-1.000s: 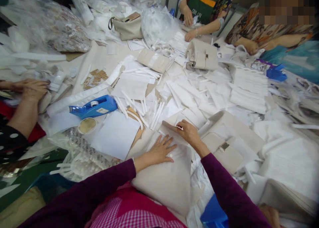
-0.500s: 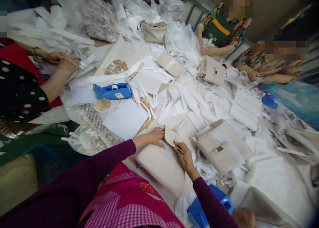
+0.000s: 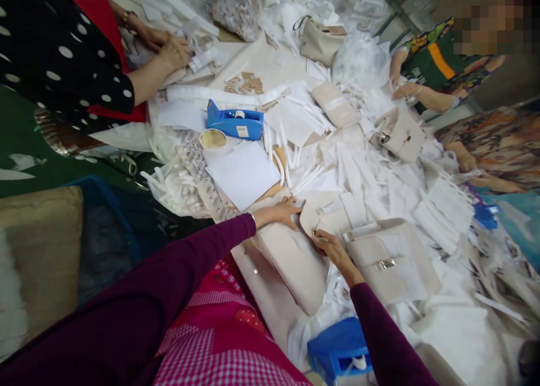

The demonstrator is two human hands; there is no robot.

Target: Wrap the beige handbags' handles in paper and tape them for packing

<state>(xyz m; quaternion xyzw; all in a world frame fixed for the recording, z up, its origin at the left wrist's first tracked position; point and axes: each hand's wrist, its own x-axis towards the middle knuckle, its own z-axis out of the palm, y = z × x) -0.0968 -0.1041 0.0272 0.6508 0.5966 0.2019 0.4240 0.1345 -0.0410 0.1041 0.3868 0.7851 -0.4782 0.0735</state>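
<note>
A beige handbag (image 3: 297, 268) lies in front of me, its flap (image 3: 324, 218) folded out away from my body. My left hand (image 3: 282, 212) rests on the bag beside the flap's left edge, fingers spread. At the near edge of the flap, my right hand (image 3: 333, 246) has its fingers pinched together by a small gold-coloured metal fitting (image 3: 314, 233). What sits between those fingertips is too small to make out. Close to the right hand is a second beige bag (image 3: 390, 262) with a metal clasp on its front.
A blue tape dispenser (image 3: 236, 121), a round tub (image 3: 213, 139) and white sheets (image 3: 242, 172) lie beyond my left hand. Another blue dispenser (image 3: 340, 349) stands near my right forearm. White strips (image 3: 379, 189) cover much of the table. Co-workers' hands (image 3: 169, 51) work around it.
My view has swung left, so everything appears further right. My right hand has stayed at the flap's near edge, and my left hand still lies on the bag.
</note>
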